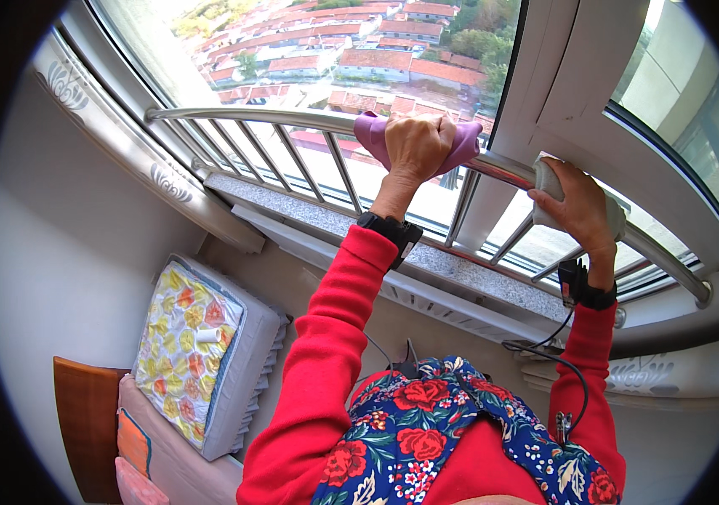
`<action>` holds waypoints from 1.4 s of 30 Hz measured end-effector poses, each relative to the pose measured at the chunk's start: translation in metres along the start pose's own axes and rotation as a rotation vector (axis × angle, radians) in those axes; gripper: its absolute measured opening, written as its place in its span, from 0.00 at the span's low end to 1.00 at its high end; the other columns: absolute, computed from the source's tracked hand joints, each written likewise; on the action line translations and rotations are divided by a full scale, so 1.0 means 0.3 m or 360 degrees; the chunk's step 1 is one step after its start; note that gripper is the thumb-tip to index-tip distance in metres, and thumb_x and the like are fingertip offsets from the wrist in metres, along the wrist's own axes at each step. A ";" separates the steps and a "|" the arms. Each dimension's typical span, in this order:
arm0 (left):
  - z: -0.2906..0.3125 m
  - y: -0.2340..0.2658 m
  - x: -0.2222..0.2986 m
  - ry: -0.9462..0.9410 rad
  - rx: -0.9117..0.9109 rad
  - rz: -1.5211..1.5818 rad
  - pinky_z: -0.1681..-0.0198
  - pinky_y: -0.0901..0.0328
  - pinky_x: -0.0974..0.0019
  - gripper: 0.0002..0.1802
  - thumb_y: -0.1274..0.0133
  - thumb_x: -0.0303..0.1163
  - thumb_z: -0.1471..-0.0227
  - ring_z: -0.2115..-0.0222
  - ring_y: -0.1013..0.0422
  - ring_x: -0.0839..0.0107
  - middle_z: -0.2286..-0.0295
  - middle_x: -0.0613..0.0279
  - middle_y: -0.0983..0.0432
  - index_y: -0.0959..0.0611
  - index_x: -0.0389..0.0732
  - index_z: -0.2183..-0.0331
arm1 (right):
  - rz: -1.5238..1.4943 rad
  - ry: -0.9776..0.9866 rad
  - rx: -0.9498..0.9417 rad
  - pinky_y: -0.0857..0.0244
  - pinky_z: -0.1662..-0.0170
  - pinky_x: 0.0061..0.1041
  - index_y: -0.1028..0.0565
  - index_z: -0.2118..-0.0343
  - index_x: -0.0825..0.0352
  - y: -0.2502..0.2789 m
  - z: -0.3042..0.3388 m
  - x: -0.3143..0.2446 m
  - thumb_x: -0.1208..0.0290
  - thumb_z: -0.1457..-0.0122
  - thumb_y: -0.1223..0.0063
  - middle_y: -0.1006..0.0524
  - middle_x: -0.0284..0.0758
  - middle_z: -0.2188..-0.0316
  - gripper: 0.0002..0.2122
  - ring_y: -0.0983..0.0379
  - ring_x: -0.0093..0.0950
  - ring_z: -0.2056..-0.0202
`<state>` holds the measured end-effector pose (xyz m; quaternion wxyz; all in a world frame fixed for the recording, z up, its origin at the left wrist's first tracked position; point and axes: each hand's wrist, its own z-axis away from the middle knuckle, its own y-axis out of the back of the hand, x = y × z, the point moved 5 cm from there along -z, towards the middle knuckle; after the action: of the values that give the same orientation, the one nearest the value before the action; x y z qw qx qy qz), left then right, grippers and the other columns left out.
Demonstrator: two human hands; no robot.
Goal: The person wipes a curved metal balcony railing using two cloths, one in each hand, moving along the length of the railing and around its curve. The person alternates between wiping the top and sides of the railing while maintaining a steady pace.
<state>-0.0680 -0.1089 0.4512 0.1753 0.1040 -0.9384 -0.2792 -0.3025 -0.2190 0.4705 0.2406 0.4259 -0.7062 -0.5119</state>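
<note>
While the left hand [418, 145] is closed upon a purple cloth [466, 145] at the middle of the curved silver metal rail [292, 116], the right hand [580, 202], fingers curled, holds a pale grey cloth [547, 178] nearer the rail's right end.

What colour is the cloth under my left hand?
The cloth is purple, best seen in the head view.

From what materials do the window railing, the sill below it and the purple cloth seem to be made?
Railing: probably stainless steel, polished; it shows silvery reflections.
Sill: looks like granite or imitation stone, perhaps polished, with fine grey speckles.
Purple cloth under the left hand: matte fabric, bending softly over the railing; fibre unclear.
</note>
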 end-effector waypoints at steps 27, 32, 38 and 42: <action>-0.064 -0.005 -0.005 0.0183 -0.0811 -0.0025 0.65 0.32 0.53 0.27 0.62 0.51 0.45 0.72 0.23 0.52 0.75 0.49 0.20 0.13 0.46 0.75 | 0.0069 0.0087 0.0205 0.30 0.51 0.33 0.26 0.49 0.59 -0.021 0.011 0.003 0.45 0.49 0.40 0.22 0.36 0.54 0.28 0.24 0.36 0.55; -0.056 -0.009 -0.008 0.0141 -0.0737 0.0036 0.64 0.33 0.53 0.27 0.61 0.53 0.43 0.70 0.23 0.52 0.74 0.50 0.20 0.13 0.46 0.71 | 0.0070 0.0075 0.0227 0.31 0.50 0.33 0.26 0.50 0.59 -0.025 0.014 0.002 0.44 0.49 0.40 0.22 0.36 0.54 0.29 0.24 0.36 0.55; -0.040 0.000 -0.030 0.0035 -0.0350 0.0381 0.63 0.32 0.56 0.20 0.53 0.49 0.42 0.68 0.23 0.58 0.69 0.54 0.19 0.14 0.44 0.65 | 0.0024 0.0093 0.0222 0.32 0.50 0.34 0.26 0.49 0.59 -0.025 0.011 0.010 0.46 0.49 0.39 0.22 0.36 0.53 0.28 0.24 0.36 0.55; -0.041 0.015 -0.087 0.0265 -0.0231 0.1069 0.62 0.30 0.64 0.14 0.48 0.41 0.42 0.69 0.23 0.68 0.68 0.60 0.19 0.15 0.42 0.64 | 0.0009 0.0101 0.0231 0.31 0.50 0.33 0.27 0.49 0.58 -0.026 0.007 0.009 0.49 0.49 0.38 0.23 0.37 0.52 0.27 0.24 0.37 0.55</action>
<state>-0.0398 -0.1036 0.4563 0.3403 -0.2006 -0.8804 -0.2625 -0.3028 -0.2212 0.4621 0.2327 0.4563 -0.7346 -0.4451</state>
